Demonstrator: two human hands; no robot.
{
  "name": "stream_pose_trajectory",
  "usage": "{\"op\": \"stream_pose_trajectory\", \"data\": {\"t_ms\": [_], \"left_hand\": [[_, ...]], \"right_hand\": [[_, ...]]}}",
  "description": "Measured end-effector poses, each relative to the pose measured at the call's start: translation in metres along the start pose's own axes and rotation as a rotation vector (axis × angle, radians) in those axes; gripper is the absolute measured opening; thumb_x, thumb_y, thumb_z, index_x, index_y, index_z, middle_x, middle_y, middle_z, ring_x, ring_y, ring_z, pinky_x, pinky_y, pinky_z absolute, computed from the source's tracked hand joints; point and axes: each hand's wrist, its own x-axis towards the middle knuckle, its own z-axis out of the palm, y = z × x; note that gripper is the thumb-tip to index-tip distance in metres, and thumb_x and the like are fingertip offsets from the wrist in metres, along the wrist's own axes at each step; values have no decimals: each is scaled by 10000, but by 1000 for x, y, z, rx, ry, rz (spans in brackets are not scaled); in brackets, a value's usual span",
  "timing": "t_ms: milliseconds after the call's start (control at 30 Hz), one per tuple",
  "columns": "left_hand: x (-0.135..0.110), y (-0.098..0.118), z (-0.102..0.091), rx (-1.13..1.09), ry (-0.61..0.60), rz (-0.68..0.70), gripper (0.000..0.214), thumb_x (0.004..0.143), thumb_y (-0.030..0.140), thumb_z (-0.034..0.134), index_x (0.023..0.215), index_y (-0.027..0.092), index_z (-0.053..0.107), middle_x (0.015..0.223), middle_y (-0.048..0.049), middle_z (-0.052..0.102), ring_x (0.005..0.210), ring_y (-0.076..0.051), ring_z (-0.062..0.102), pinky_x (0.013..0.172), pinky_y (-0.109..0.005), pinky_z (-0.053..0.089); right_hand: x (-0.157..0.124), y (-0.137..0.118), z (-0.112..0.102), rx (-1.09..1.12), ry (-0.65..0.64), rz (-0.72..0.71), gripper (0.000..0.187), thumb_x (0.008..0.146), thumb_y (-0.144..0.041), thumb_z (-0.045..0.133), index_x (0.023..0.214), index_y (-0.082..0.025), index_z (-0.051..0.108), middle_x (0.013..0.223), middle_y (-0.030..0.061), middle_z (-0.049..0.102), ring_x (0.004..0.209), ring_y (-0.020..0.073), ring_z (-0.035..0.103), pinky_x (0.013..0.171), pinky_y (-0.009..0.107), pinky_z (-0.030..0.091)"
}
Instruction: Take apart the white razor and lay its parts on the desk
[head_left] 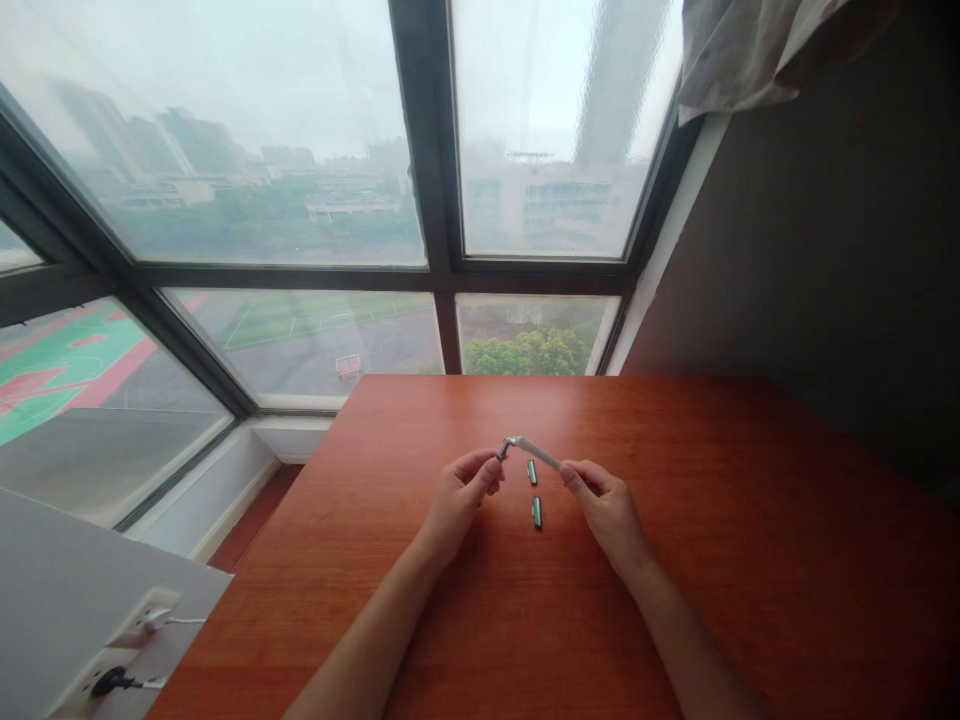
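Above the table, my right hand [604,502] is closed round the lower end of a slim silvery-white razor handle [538,453], which slants up to the left. My left hand [459,497] is closed, thumb and fingers pinching a small shiny metal piece [504,450] at the handle's upper end. The two parts meet at an angle; I cannot tell whether they are joined. Between my hands, two teal-and-black razor cartridges [532,472] lie on the table, one nearer me [537,513]. My left fingers partly hide the metal piece.
The reddish-brown wooden table [480,640] reaches up to dark-framed windows [442,275]. A dark wall [810,250] stands at right, with cloth [750,60] hanging above. At lower left are wall sockets [139,625] with plugs and white cords beside the table edge.
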Motion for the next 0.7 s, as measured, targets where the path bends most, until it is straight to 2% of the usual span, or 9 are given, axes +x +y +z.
{"op": "stream_pose_trajectory", "data": {"t_ms": [400, 700], "left_hand": [[1, -3, -4, -30, -14, -18, 351, 766, 433, 674, 960, 142, 698, 709, -32, 613, 614, -117, 502, 564, -230, 379], [1, -5, -3, -7, -54, -17, 367, 779, 438, 657, 971, 126, 692, 711, -41, 599, 612, -115, 484, 553, -219, 372]], "right_hand": [[0, 2, -1, -7, 60, 13, 337, 820, -480, 592, 847, -173, 728, 773, 40, 669, 735, 197, 600, 653, 277, 451], [0, 1, 1, 18, -2, -5, 297, 836, -437, 592, 854, -169, 718, 768, 37, 652, 740, 190, 586, 657, 266, 442]]}}
